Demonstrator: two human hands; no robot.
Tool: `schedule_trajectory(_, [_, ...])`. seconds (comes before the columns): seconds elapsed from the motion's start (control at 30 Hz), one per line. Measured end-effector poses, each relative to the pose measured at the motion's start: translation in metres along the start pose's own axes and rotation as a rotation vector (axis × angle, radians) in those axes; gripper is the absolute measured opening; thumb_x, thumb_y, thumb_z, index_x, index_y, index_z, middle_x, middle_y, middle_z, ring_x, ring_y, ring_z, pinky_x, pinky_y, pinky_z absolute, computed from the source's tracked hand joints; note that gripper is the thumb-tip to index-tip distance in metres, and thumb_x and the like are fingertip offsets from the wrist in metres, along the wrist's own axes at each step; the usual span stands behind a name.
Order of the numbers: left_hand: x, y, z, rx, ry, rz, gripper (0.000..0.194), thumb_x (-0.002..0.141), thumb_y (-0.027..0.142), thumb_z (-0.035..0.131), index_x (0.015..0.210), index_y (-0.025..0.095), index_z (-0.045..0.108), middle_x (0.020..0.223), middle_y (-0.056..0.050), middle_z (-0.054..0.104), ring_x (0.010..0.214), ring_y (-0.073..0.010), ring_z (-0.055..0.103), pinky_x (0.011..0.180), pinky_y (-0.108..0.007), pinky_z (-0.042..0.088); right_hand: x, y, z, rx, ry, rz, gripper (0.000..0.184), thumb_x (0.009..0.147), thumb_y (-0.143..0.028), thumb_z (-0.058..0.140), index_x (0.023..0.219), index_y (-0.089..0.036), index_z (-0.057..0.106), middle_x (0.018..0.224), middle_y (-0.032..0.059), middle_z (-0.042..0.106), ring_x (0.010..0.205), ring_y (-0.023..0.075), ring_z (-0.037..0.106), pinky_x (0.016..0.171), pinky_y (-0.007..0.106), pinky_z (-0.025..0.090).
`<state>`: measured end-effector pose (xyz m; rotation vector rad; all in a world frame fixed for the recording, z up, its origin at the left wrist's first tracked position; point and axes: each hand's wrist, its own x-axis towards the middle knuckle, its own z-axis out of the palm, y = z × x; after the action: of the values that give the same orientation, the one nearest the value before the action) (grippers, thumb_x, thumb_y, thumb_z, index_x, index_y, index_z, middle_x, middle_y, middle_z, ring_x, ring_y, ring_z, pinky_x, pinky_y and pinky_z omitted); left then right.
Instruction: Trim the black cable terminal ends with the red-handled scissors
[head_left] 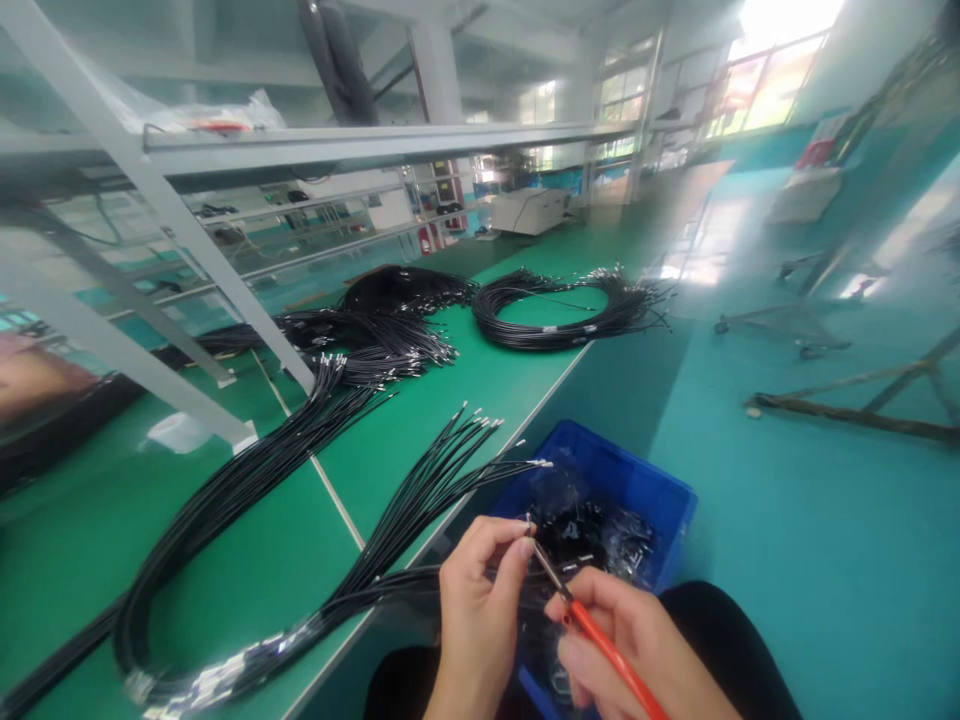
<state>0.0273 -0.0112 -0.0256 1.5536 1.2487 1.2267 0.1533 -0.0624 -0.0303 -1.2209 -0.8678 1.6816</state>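
Observation:
My left hand is closed, pinching a small silver-tipped cable end between thumb and forefinger. In my right hand is a red-handled tool with a slim metal tip; its exact kind is not clear. The tool's tip meets the left fingertips at the cable end. Beside my left hand, a bundle of black cables fans out over the bench edge, wrapped in clear film lower down. Below both hands sits a blue crate holding black parts and clear plastic bags.
A coil of black cables and more cable bundles lie on the green bench. White shelf posts rise at left, near a white roll. A metal stand is on the floor at right.

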Motion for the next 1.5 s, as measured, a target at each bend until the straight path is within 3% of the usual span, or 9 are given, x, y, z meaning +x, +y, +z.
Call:
schedule_trajectory(0.33, [-0.001,0.002,-0.001,0.077,-0.055,0.093,0.011,0.079,0.018,0.057,0.075,0.019,0.068,0.074,-0.002,0.066,0.069,-0.0166,0.061,0.063,-0.025,0.047,0.002,-0.014,0.003,0.038,0.003,0.038,0.027,0.067,-0.033,0.068,0.080,-0.015,0.053,0.048,-0.0029,0.059,0.028,0.0022,0.037,0.031,0.013,0.026])
schedule_trajectory(0.63, [0.000,0.000,0.003,0.095,-0.062,0.087,0.013,0.080,0.018,0.056,0.074,0.019,0.067,0.074,-0.003,0.066,0.070,-0.0176,0.061,0.064,-0.026,0.047,0.006,-0.010,-0.003,-0.036,-0.030,0.078,0.028,0.071,-0.040,0.064,0.082,-0.018,0.051,0.050,-0.0033,0.061,0.024,0.0029,0.036,0.030,0.015,0.026])
schedule_trajectory(0.73, [0.003,-0.002,0.003,0.091,-0.056,0.092,0.011,0.078,0.018,0.057,0.074,0.019,0.068,0.075,-0.003,0.066,0.071,-0.0183,0.061,0.064,-0.026,0.047,0.006,0.000,-0.007,-0.098,0.005,0.047,0.018,0.068,-0.028,0.065,0.076,-0.018,0.052,0.047,-0.0050,0.057,0.031,0.0060,0.043,0.036,0.017,0.031])
schedule_trajectory(0.87, [0.006,0.000,0.002,0.121,-0.049,0.106,0.010,0.077,0.016,0.059,0.074,0.019,0.068,0.078,-0.004,0.067,0.076,-0.0193,0.062,0.068,-0.027,0.047,0.003,0.012,-0.012,-0.142,0.065,-0.130,0.018,0.058,-0.012,0.064,0.073,-0.018,0.057,0.053,-0.0067,0.052,0.047,0.0088,0.047,0.046,0.020,0.034])
schedule_trajectory(1.0, [0.003,0.006,0.003,0.192,-0.084,0.108,0.009,0.078,0.017,0.059,0.072,0.019,0.066,0.072,-0.002,0.066,0.071,-0.0188,0.061,0.067,-0.027,0.045,0.008,0.010,-0.011,-0.013,0.377,-0.316,0.030,0.059,-0.015,0.066,0.086,-0.022,0.056,0.062,-0.0038,0.059,0.057,0.0135,0.056,0.055,0.024,0.044])
schedule_trajectory(1.07, [0.000,0.009,0.004,0.237,-0.110,0.124,0.009,0.078,0.018,0.059,0.072,0.019,0.064,0.071,-0.001,0.064,0.069,-0.0181,0.060,0.065,-0.027,0.044,0.012,0.004,-0.009,0.037,0.462,-0.399,0.033,0.060,-0.019,0.068,0.090,-0.022,0.054,0.067,-0.0015,0.063,0.062,0.0152,0.059,0.059,0.025,0.047])
schedule_trajectory(1.27, [-0.005,0.013,0.006,0.380,-0.185,0.185,0.011,0.080,0.018,0.057,0.070,0.019,0.060,0.068,-0.001,0.061,0.067,-0.0168,0.057,0.061,-0.026,0.041,0.018,-0.010,-0.002,0.190,0.409,-0.381,0.034,0.066,-0.029,0.073,0.093,-0.022,0.053,0.071,-0.0014,0.062,0.057,0.0129,0.058,0.054,0.023,0.048])
schedule_trajectory(1.5, [-0.011,0.013,0.011,0.547,-0.125,0.290,0.015,0.083,0.020,0.053,0.069,0.020,0.058,0.066,-0.001,0.057,0.064,-0.0173,0.053,0.057,-0.026,0.038,0.019,-0.010,0.002,0.270,0.426,-0.347,0.035,0.067,-0.024,0.074,0.093,-0.021,0.051,0.067,-0.0056,0.059,0.052,0.0082,0.053,0.051,0.018,0.045])
